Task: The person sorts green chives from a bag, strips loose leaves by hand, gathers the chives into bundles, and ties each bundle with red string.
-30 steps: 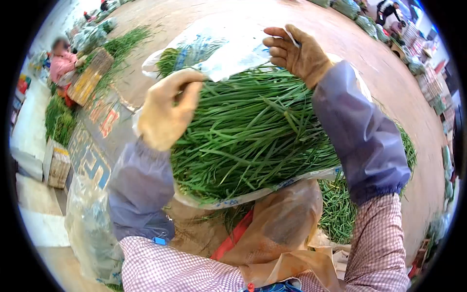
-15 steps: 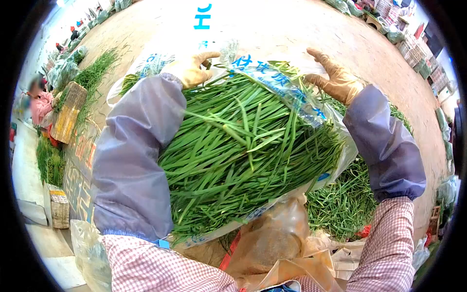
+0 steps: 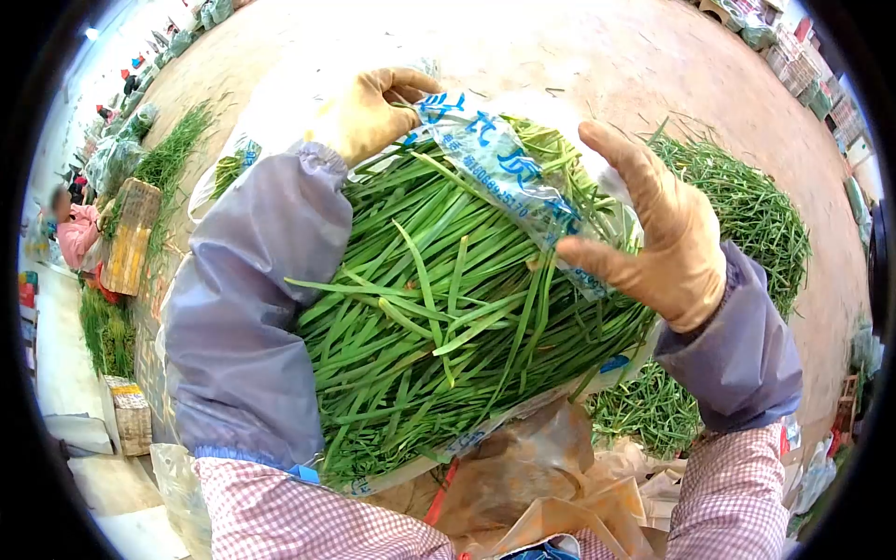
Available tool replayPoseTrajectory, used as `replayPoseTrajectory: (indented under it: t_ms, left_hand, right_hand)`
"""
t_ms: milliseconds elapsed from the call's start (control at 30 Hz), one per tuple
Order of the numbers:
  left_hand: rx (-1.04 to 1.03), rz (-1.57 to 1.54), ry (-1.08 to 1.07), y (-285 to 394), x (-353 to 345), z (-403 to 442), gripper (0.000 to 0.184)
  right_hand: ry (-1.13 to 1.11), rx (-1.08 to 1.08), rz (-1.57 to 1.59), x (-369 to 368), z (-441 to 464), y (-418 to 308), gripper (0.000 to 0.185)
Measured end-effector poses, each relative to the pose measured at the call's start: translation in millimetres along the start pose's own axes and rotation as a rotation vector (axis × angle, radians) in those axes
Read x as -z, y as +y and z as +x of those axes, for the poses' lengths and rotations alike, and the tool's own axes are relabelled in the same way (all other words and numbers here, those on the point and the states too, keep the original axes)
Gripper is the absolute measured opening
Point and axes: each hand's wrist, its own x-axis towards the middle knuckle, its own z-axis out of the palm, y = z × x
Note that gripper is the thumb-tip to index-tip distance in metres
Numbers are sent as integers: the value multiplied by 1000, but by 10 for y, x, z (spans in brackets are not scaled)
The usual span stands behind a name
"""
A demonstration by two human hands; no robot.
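Note:
A large bundle of garlic chives [image 3: 420, 308], long flat green leaves, lies in front of me in a clear plastic bag [image 3: 509, 173] with blue printing. Some leaves lie loose and crossed on top. My left hand [image 3: 369, 112], in a tan glove, is closed on the bag's edge at the far side of the bundle. Over the bundle's right side is my right hand [image 3: 667, 238], gloved too, its thumb and fingers spread apart around the plastic flap; whether the thumb touches the plastic I cannot tell.
More loose greens [image 3: 737, 205] are heaped on the floor to the right. At the left, a person in pink [image 3: 77, 233] sits by a crate [image 3: 131, 238] and further greens [image 3: 177, 145]. A brown plastic apron [image 3: 523, 467] covers my lap.
My right hand has come down and nearer to me, over the chives. My left hand has shifted slightly up and now grips the bag's edge. The printed flap lies further over the leaves.

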Motion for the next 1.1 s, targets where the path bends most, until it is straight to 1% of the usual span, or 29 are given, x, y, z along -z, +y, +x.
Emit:
replayPoseTrajectory:
  t_ms: [33,100,200,267,333,367,400,433,467,500,533,600,633,667,700,733,767,800,867,900,933,1000,1033,1067,1100]
  left_hand:
    - [-17,-18,0,9,-45,-26,36]
    - [-50,-56,6,19,-141,-64,36]
    - [-126,-56,13,-49,-191,-3,35]
    - [-80,-92,10,-16,-190,-64,33]
    - [-54,-144,-1,-43,-191,-64,33]
    - [22,-231,-2,-30,-228,-96,34]
    - [21,-196,24,-19,-267,-131,34]
    - [19,-158,49,-10,-295,-160,34]
    - [16,-116,74,1,-307,-180,35]
    - [-19,-49,23,7,-300,-193,44]
    - [-46,15,81,17,-337,-225,49]
    - [-97,143,197,52,-468,-304,61]
    - [104,156,81,197,-412,-306,76]
    - [62,140,119,148,-452,-285,77]
    - [20,123,157,33,-512,-264,79]
    - [-19,107,196,-33,-548,-256,80]
    - [10,140,197,42,-548,-290,79]
    - [-25,175,221,20,-551,-287,78]
    - [-94,245,268,-47,-570,-264,75]
    - [-137,320,312,21,-564,-304,65]
    - [-139,265,242,7,-564,-301,61]
    - [-144,144,104,-70,-539,-262,54]
    - [-22,-95,-34,-114,-548,-232,44]
    - [4,-176,-107,-161,-534,-202,40]
    - [99,-301,-117,-161,-541,-167,41]
  right_hand:
    - [-49,-4,-11,55,-63,-16,77]
    - [-61,97,-30,111,-118,1,79]
    - [-140,325,-241,178,-141,-61,81]
    - [-272,461,-336,101,-159,-159,77]
    - [-91,565,-513,-20,-161,102,68]
    - [23,573,-428,17,-96,190,58]
    - [10,557,-341,77,-82,241,46]
    - [0,520,-306,77,-82,289,41]
    - [76,464,-187,41,-47,336,35]
    - [155,406,-69,-13,8,396,30]
    - [235,348,52,-58,85,456,25]
    - [441,-66,369,-119,330,577,11]
    - [396,-170,409,-75,532,741,12]
    - [351,-274,447,-23,747,925,16]
    - [354,-298,377,-142,902,1066,17]
    - [355,-322,310,-367,1039,1199,18]
    - [336,-386,281,-582,1163,1349,20]
    - [318,-448,254,-803,1264,1504,22]
    - [176,-565,-45,-1228,1360,1880,21]
    - [-63,-558,-139,-1237,1301,1808,21]
    - [-303,-549,-233,-1245,1157,1701,22]
    - [-374,-534,-43,-1230,694,1644,25]
    - [-409,-521,51,-1230,400,1667,26]
    - [-444,-506,149,-1214,108,1666,27]
    - [-479,-489,247,-1217,-173,1688,29]
